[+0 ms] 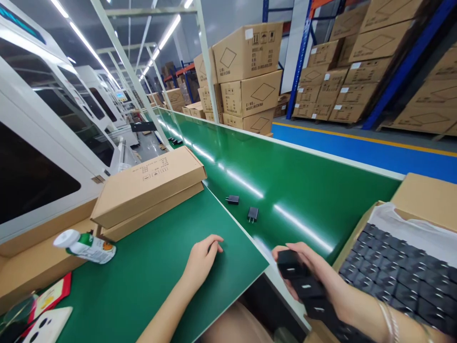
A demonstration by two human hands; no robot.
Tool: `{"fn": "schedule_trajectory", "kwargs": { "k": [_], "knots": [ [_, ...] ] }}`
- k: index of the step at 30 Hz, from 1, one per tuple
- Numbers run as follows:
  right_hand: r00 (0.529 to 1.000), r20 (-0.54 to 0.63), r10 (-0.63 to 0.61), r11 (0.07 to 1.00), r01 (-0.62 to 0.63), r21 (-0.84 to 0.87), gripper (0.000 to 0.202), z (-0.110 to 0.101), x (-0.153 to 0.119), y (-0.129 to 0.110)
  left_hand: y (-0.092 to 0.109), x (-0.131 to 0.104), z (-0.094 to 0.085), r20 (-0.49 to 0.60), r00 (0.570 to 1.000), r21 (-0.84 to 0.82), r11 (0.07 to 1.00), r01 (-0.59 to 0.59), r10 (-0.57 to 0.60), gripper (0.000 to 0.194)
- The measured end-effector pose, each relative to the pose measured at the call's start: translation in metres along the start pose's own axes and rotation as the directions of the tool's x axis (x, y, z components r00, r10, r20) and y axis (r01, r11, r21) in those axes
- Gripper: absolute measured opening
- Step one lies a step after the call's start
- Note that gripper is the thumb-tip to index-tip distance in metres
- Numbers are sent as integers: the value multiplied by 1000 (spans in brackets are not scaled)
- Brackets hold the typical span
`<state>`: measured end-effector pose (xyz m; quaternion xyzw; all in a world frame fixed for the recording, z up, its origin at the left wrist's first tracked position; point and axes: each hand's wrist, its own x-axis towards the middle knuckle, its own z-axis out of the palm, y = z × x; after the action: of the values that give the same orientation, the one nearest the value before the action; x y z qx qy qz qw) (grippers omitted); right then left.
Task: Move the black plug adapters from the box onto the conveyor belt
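Observation:
My right hand [314,267] is wrapped round several black chargers [306,287] held in a row, at the lower right above the table's edge. Over the green table top [150,267], my left hand [204,255] has its fingers curled together; whether anything small is in them is hidden. Two black chargers with metal prongs lie on the green conveyor belt, one at the left [233,200] and the other nearer [253,214]. Right of my right hand, an open carton [369,212] holds rows of black chargers beside white wrapping.
Flat cartons [153,183] are stacked on the table's far left. A white bottle [89,246], a red packet [53,297] and a white phone [50,326] lie at the left. White metal posts rise beside the belt, with stacked boxes [250,90] behind it.

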<state>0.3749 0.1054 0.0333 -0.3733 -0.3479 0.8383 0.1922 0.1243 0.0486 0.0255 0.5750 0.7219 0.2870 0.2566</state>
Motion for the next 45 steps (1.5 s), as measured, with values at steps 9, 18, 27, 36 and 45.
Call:
{"fn": "schedule_trajectory", "kwargs": {
  "k": [9, 18, 27, 36, 45],
  "knots": [
    [990, -9, -138, 953, 135, 273, 35, -52, -55, 1, 66, 87, 104, 13, 997, 492, 868, -75, 79, 38],
    [990, -126, -71, 926, 112, 361, 35, -58, -61, 12, 59, 92, 132, 156, 980, 757, 622, -200, 125, 54],
    [961, -277, -15, 918, 123, 378, 30, -51, -65, 14, 65, 91, 148, 260, 941, 751, 567, -339, 217, 60],
    [968, -248, -25, 906, 127, 403, 29, -48, -66, 14, 69, 92, 140, 486, 768, 645, 422, -637, 417, 51],
    [985, -156, -78, 925, 130, 357, 33, -46, -63, 14, 77, 92, 129, 347, 924, 677, 639, -365, 161, 50]
  ]
}}
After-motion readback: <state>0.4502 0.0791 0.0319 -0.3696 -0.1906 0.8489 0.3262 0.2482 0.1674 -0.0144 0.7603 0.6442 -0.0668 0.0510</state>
